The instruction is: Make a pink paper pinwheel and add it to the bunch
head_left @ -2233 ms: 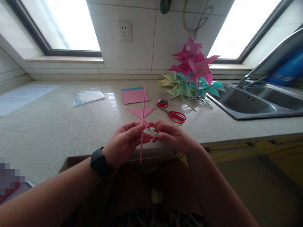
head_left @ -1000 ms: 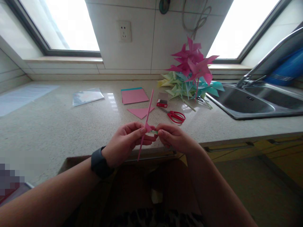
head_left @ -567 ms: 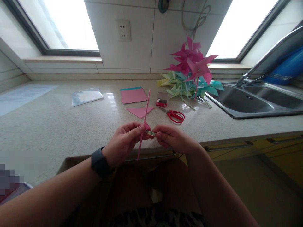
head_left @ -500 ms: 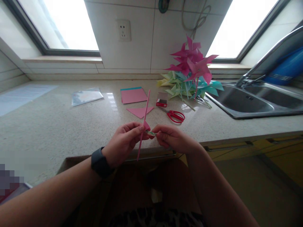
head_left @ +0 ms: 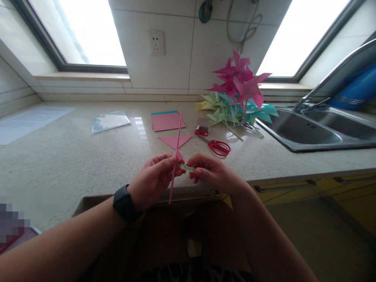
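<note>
My left hand (head_left: 157,172) is closed on a thin pink stick (head_left: 178,135), which stands nearly upright and tilts a little to the right at the top. A small piece of pink paper (head_left: 179,156) sits against the stick at my left fingertips. From there a narrow pale strip with green marks (head_left: 187,168) runs across to my right hand (head_left: 208,170), whose thumb and fingers pinch its end. Just beyond my hands lie a pink paper triangle (head_left: 167,141) and red-handled scissors (head_left: 220,148).
Pink sheets over a blue one (head_left: 168,122) lie beside a small red and grey box (head_left: 201,128). Paper pinwheels (head_left: 249,92) are heaped near the sink (head_left: 289,147). A clear sleeve (head_left: 110,122) and a printed sheet (head_left: 35,121) are at left.
My right fingers have shifted and loosened slightly, showing more of the pale strip. The pink stick leans a little less. The whole view has shifted slightly.
</note>
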`<state>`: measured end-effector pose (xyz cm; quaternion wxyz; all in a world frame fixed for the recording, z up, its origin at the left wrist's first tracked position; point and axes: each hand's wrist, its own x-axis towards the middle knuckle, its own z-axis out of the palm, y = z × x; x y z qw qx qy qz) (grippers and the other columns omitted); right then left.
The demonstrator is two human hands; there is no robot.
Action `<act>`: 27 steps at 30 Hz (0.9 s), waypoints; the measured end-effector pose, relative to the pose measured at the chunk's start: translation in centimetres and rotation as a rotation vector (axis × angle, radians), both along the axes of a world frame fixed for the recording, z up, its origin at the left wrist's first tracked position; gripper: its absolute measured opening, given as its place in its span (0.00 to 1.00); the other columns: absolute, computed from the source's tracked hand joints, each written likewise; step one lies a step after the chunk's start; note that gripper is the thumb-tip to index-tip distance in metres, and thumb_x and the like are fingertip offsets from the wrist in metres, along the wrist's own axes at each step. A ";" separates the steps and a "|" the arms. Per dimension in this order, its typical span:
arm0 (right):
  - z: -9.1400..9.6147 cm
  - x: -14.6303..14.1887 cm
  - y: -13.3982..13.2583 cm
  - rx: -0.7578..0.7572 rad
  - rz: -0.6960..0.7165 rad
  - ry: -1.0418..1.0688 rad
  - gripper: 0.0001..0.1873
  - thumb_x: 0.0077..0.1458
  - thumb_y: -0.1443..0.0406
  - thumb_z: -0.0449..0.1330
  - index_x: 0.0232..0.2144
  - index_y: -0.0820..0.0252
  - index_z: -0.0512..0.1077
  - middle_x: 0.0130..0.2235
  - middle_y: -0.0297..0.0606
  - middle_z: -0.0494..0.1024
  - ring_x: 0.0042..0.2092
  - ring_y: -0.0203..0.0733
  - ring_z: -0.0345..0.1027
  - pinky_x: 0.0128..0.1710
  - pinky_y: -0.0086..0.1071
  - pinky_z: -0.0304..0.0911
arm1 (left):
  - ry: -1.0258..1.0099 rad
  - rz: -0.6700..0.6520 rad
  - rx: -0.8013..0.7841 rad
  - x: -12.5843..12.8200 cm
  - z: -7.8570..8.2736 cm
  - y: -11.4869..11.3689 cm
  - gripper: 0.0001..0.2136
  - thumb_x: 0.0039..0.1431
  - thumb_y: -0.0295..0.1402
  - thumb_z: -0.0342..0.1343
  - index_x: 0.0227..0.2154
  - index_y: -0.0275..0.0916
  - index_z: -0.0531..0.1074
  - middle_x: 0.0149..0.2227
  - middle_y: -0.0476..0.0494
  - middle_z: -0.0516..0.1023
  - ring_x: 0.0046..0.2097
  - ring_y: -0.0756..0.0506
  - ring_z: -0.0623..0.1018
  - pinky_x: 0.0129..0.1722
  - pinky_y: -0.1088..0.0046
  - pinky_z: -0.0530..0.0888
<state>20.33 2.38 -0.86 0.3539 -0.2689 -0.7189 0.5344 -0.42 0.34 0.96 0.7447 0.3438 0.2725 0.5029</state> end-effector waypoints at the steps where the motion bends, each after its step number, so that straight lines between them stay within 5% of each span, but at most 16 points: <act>1: 0.0 0.1 0.0 0.028 0.016 -0.016 0.16 0.62 0.53 0.61 0.43 0.59 0.72 0.34 0.34 0.75 0.35 0.37 0.70 0.36 0.31 0.66 | -0.013 -0.021 0.007 0.0 0.0 0.0 0.05 0.56 0.29 0.66 0.31 0.31 0.80 0.29 0.44 0.82 0.30 0.52 0.81 0.34 0.83 0.78; 5: 0.3 0.4 -0.1 0.083 0.074 -0.031 0.14 0.64 0.55 0.59 0.41 0.59 0.73 0.37 0.37 0.76 0.40 0.38 0.70 0.42 0.33 0.65 | -0.025 -0.063 -0.010 -0.1 -0.1 -0.1 0.06 0.55 0.30 0.67 0.31 0.31 0.79 0.29 0.45 0.82 0.29 0.52 0.81 0.33 0.83 0.78; 12: 0.1 0.3 0.2 0.057 0.000 -0.037 0.14 0.62 0.55 0.61 0.33 0.60 0.72 0.28 0.29 0.68 0.29 0.33 0.61 0.29 0.27 0.58 | 0.059 -0.074 -0.030 -0.1 -0.2 -0.2 0.10 0.51 0.32 0.71 0.33 0.33 0.78 0.37 0.41 0.84 0.33 0.48 0.84 0.36 0.78 0.80; 17: -0.1 -0.1 0.3 0.107 -0.091 -0.062 0.15 0.58 0.55 0.65 0.29 0.61 0.73 0.24 0.27 0.64 0.27 0.32 0.55 0.26 0.27 0.52 | 0.044 -0.081 0.006 0.1 -0.5 -0.2 0.08 0.53 0.31 0.70 0.31 0.32 0.78 0.34 0.43 0.84 0.33 0.49 0.83 0.39 0.78 0.80; 27: 0.3 0.7 -0.1 0.123 -0.024 -0.122 0.13 0.66 0.56 0.56 0.40 0.59 0.73 0.32 0.31 0.66 0.32 0.34 0.57 0.31 0.28 0.54 | -0.015 -0.034 -0.022 -0.1 -1.0 0.1 0.07 0.54 0.30 0.68 0.33 0.32 0.79 0.34 0.44 0.83 0.35 0.49 0.83 0.42 0.77 0.79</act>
